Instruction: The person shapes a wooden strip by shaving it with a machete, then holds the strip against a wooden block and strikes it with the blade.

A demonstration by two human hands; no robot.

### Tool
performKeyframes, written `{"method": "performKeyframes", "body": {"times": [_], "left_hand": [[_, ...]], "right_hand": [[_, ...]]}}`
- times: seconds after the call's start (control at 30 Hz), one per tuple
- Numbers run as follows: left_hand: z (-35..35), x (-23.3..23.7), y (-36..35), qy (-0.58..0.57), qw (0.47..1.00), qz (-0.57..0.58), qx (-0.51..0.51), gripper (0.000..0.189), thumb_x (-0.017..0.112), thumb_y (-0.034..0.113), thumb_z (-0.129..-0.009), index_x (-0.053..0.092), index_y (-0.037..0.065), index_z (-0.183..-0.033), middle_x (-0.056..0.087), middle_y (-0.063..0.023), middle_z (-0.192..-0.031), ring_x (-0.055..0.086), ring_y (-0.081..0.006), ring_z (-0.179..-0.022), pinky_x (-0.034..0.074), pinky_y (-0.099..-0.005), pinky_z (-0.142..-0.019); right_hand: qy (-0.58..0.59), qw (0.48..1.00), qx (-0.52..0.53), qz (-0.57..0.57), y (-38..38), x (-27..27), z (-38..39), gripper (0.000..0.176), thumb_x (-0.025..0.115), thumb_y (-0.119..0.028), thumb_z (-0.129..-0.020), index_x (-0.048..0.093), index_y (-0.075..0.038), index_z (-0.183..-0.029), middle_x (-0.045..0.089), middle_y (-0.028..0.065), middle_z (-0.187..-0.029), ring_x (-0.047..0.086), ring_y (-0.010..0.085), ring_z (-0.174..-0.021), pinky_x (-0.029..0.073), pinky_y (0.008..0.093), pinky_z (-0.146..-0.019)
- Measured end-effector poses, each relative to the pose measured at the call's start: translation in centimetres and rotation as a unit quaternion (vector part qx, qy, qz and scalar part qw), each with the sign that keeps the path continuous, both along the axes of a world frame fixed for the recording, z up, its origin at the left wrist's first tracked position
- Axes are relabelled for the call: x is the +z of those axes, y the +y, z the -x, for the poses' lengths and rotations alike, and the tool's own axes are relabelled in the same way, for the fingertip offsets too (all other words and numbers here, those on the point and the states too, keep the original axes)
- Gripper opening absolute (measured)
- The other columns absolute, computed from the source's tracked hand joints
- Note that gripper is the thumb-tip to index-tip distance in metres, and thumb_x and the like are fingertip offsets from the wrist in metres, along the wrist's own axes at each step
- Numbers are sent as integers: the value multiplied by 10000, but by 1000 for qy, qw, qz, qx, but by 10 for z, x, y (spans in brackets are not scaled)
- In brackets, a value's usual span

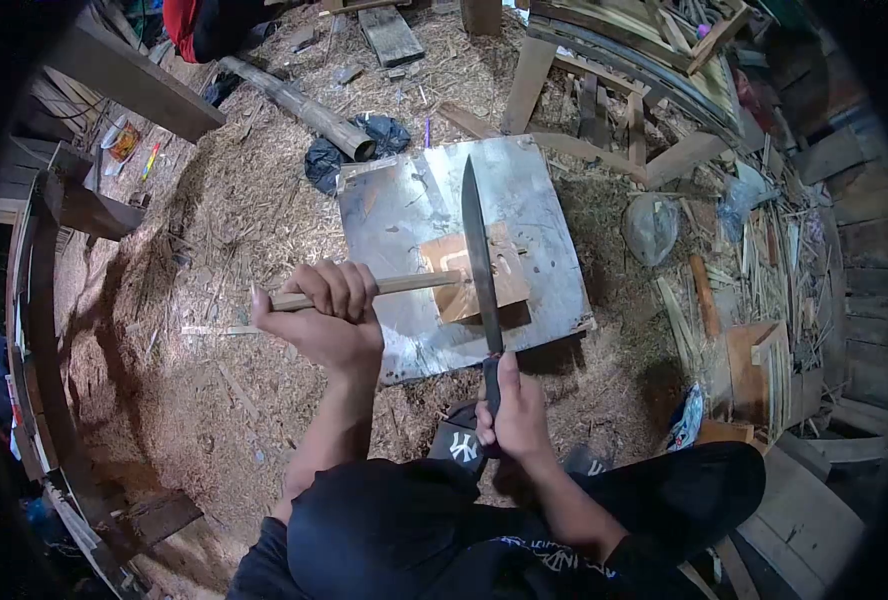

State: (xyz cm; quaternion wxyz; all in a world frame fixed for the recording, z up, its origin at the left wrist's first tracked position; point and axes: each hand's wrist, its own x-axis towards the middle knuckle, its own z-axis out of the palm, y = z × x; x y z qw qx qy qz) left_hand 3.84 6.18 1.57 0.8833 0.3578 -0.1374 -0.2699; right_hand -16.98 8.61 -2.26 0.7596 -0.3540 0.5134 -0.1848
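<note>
My left hand point(329, 315) is wrapped round a thin wooden stick point(414, 283), which reaches right over a small wooden block point(509, 280). In my right hand point(516, 410) is the dark handle of a long knife point(479, 245), its blade pointing away from me. The blade crosses the far end of the stick in this view. Beneath both lies the block, on a worn, pale square board point(394, 225) set on the ground.
Shavings point(234, 240) cover the floor. A bamboo pole point(299, 105) and black plastic bags point(379, 130) lie beyond the board. Wooden frames point(584, 155) stand at the far right, thin strips point(684, 330) and a wooden box point(754, 370) nearer. A person in red point(179, 25) is at the top left.
</note>
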Motion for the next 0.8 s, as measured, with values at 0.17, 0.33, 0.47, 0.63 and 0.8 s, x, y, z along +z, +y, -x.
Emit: {"method": "performKeyframes", "body": {"times": [0.17, 0.33, 0.47, 0.63, 0.8], "left_hand": [[-23, -14, 4, 71, 997, 31, -23, 572, 245, 528, -949, 266, 155, -516, 221, 13, -437, 192, -124, -374, 198, -287, -392], [-16, -12, 6, 65, 998, 24, -1, 601, 233, 561, -962, 263, 151, -525, 208, 15, -445, 194, -123, -377, 199, -283, -395], [-3, -5, 3, -3, 1000, 20, 1, 653, 168, 621, -978, 255, 135, -551, 213, 3, -449, 181, -138, -381, 221, -300, -410], [6, -1, -2, -37, 999, 21, 3, 645, 192, 623, -980, 239, 147, -548, 192, 17, -463, 159, -126, -393, 198, -291, -409], [8, -1, 0, -73, 997, 29, -3, 639, 188, 620, -984, 236, 145, -558, 190, 17, -465, 147, -122, -397, 194, -293, -411]], "right_hand": [[37, 994, 16, 103, -2, 5, 2, 435, 429, -423, -1032, 542, -5, -1083, 537, 75, -623, 558, 142, -502, 438, 315, -468], [48, 965, 39, 253, -3, 11, 6, 528, 471, -310, -1022, 359, -67, -1478, 597, 90, -760, 582, 152, -549, 486, 331, -539], [17, 943, 40, 330, 2, 11, 13, 533, 475, -230, -1003, 352, -76, -1499, 627, 115, -794, 599, 177, -558, 506, 338, -571], [16, 890, 25, 455, 14, 0, 19, 496, 471, -180, -995, 402, -67, -1472, 658, 149, -803, 623, 225, -566, 504, 355, -574], [98, 905, 81, 406, 8, 19, 12, 463, 460, -149, -995, 438, -68, -1450, 679, 204, -870, 613, 258, -536, 478, 381, -536]]}}
